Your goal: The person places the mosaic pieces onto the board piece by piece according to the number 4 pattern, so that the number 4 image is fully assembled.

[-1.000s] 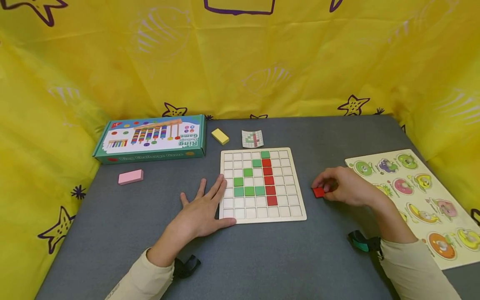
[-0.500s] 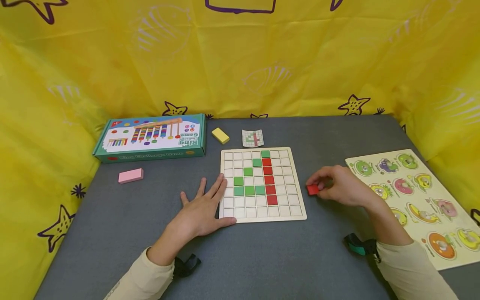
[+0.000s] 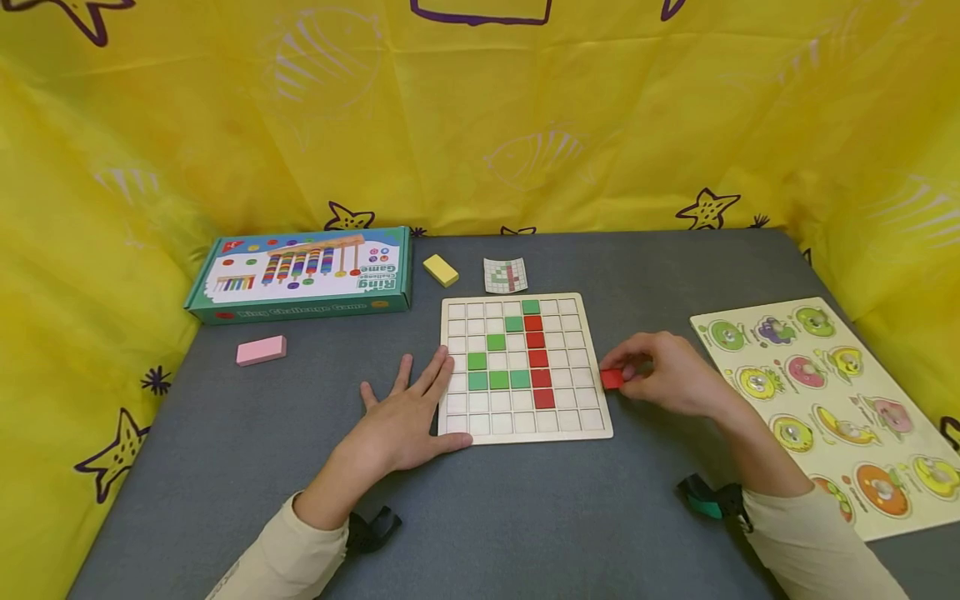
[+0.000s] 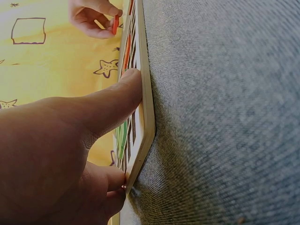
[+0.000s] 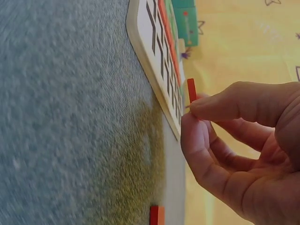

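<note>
A wooden grid board (image 3: 557,422) lies flat on the table, with green tiles (image 3: 496,342) along a slanted line and a row, and a column of red tiles (image 3: 537,358). My left hand (image 3: 401,425) rests with spread fingers at its left edge, thumb on the front left corner. My right hand (image 3: 671,375) pinches a red square tile (image 3: 612,379) between thumb and fingers at the board's right edge. The right wrist view shows that tile (image 5: 191,90) held up off the table. Another red block (image 5: 157,215) lies on the table there, hidden in the head view.
Behind the board lies a small pattern card (image 3: 506,276), with a yellow block (image 3: 440,271) to its left. A game box (image 3: 300,275) and a pink block (image 3: 261,351) are at the left. On the right is a fruit puzzle board (image 3: 840,400), partly under the right forearm.
My right hand has moved left with the red tile, from beside the fruit puzzle board to the grid board's right edge. The left hand stays in place.
</note>
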Motion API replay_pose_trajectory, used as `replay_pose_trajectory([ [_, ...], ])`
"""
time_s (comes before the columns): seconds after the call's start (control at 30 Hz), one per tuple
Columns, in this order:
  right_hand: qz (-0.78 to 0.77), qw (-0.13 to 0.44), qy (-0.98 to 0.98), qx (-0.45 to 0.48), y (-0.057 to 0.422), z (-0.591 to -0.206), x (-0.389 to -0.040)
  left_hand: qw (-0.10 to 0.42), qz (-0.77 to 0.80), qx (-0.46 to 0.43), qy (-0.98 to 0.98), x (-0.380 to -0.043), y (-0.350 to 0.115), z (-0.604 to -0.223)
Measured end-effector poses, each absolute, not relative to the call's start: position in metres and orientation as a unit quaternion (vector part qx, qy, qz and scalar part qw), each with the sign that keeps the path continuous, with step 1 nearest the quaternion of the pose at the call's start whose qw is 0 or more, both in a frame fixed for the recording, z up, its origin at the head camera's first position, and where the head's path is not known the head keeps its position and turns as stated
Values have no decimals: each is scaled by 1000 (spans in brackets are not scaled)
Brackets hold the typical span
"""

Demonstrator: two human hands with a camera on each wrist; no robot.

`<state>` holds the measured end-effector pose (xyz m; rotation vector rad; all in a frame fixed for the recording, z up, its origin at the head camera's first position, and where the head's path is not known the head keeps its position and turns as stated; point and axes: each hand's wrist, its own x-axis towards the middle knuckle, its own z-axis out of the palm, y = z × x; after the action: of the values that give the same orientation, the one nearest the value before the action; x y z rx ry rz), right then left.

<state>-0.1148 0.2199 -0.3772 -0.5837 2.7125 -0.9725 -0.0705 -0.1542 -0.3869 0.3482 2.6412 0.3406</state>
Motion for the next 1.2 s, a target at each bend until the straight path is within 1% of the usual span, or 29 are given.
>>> replay_pose_trajectory([
  [0.53, -359, 127, 905, -187, 191, -387, -110, 228, 121, 125, 958, -71, -154, -387],
  [0.87, -372, 128, 900, -185, 175, -390, -102, 227, 122, 128, 958, -71, -154, -387],
  [1.2, -378, 143, 896, -183, 158, -389, -97, 228, 121, 126, 958, -72, -154, -388],
])
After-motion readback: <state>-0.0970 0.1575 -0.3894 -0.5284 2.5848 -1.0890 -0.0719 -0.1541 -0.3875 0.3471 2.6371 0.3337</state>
